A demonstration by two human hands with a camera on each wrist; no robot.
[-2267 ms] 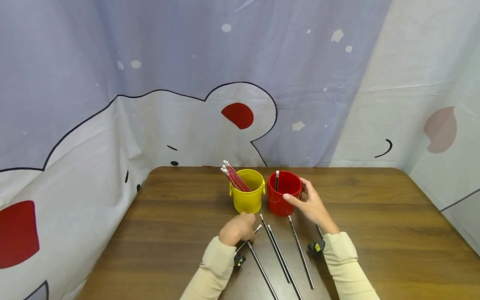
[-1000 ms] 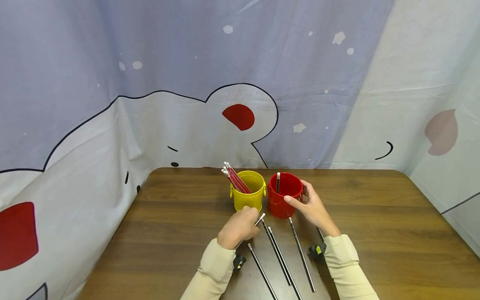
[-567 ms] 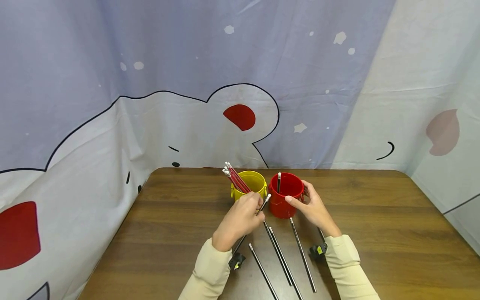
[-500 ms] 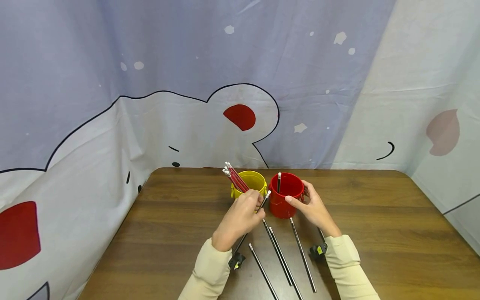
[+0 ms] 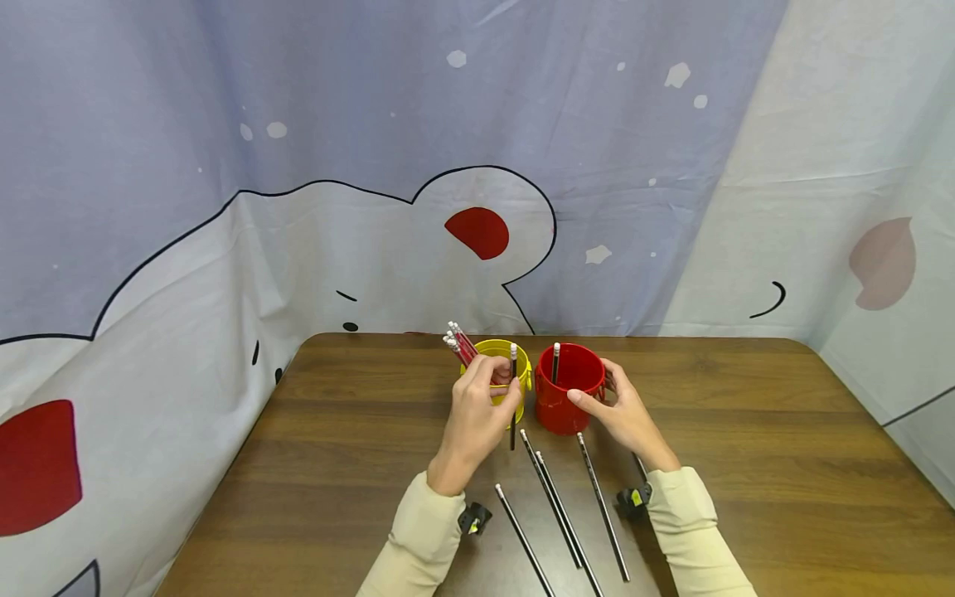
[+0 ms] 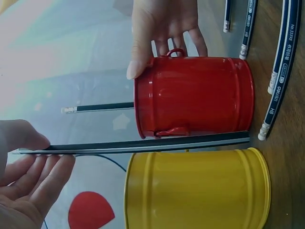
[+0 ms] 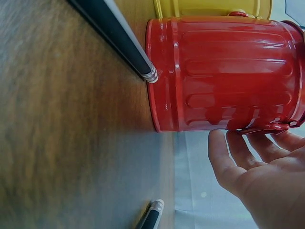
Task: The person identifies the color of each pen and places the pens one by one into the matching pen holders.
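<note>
My left hand (image 5: 473,414) pinches a black pencil (image 5: 513,414) between thumb and fingertips, eraser end up. The pencil stands upright in front of the yellow bucket (image 6: 195,195), clear of its rim in the left wrist view. My right hand (image 5: 630,419) holds the right side of the red bucket (image 5: 555,410), thumb at the front rim and fingertips by the side handle (image 7: 264,129). One black pencil (image 6: 105,107) with a white eraser sticks out of the red bucket. Several red pencils (image 5: 460,344) lean in the yellow bucket, partly hidden by my left hand.
Several black pencils lie on the wooden table (image 5: 336,464) in front of the buckets, among them one on the left (image 5: 522,539) and one on the right (image 5: 604,510). Another pencil (image 7: 151,214) lies beneath my right wrist. A printed curtain (image 5: 336,257) hangs behind the table.
My left hand has lifted the black pencil from the table and turned it from slanting to upright, moving up towards the buckets. My right hand has stayed at the red bucket.
</note>
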